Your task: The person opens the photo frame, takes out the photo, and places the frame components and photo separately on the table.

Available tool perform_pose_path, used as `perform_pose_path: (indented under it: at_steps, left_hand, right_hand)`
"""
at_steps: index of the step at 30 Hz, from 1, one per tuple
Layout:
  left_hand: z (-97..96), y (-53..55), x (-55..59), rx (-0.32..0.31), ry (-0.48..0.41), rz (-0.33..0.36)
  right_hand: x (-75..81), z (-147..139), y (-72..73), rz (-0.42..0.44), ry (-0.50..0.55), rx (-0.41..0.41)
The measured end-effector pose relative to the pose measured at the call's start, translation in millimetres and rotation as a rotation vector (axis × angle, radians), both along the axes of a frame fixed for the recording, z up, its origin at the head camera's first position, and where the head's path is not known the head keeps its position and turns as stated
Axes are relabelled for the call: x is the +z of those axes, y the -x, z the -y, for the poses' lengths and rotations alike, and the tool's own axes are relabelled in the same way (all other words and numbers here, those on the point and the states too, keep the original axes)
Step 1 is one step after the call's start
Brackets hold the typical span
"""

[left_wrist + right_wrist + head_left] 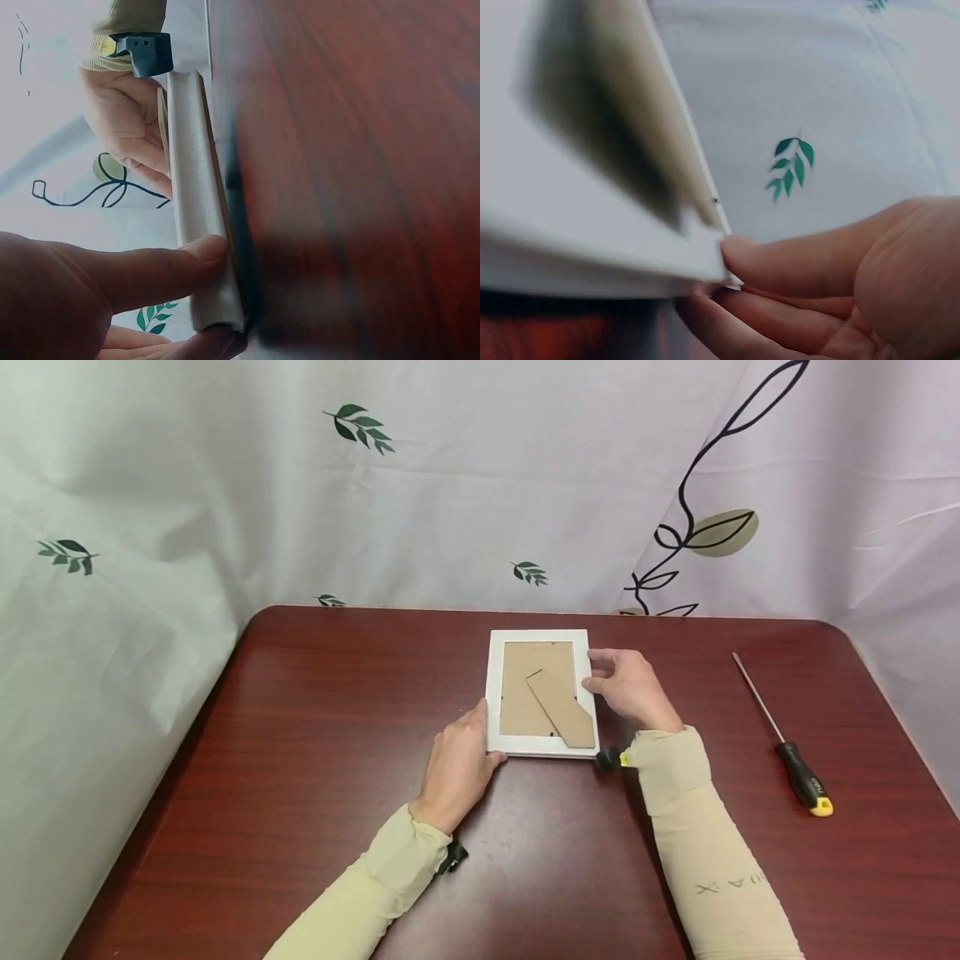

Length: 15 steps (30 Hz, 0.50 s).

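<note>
A white picture frame is back side up at the far middle of the table, its brown backing board and angled stand flap facing up. My left hand grips its near left corner, thumb along the near edge, fingers at the left side. On the right side, my right hand pinches the edge between thumb and fingers. From the left wrist, the frame's white side shows close over the table, with the thumb pressed on it. The frame's front is hidden.
A screwdriver with a black and yellow handle lies to the right on the dark red table. Behind the table hangs a white curtain with leaf prints. Small dark devices are strapped at both wrists.
</note>
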<state>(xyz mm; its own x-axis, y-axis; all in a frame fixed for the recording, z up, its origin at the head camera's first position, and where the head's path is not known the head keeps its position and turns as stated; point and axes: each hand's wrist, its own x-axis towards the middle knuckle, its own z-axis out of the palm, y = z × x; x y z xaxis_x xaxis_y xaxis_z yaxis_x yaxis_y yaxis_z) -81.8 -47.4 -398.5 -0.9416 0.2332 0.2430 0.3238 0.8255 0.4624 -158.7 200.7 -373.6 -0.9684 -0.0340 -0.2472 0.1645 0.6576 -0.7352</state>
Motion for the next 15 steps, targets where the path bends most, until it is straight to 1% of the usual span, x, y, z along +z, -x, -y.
perform_pose_path:
  at_steps: [5, 10, 15]
  left_hand:
    - [0.3, 0.7, -1.4, -0.015, 0.020, 0.004]
    - [0.1, 0.4, -1.4, -0.026, 0.033, 0.008]
    - [1.4, 0.5, 0.7, -0.050, 0.061, -0.031]
  right_hand:
    - [-2.1, -2.1, 0.6, 0.034, 0.015, 0.006]
    - [-4.5, -1.0, 0.2, 0.038, 0.003, -0.014]
    - [-7.5, 1.0, -0.5, 0.011, -0.007, -0.027]
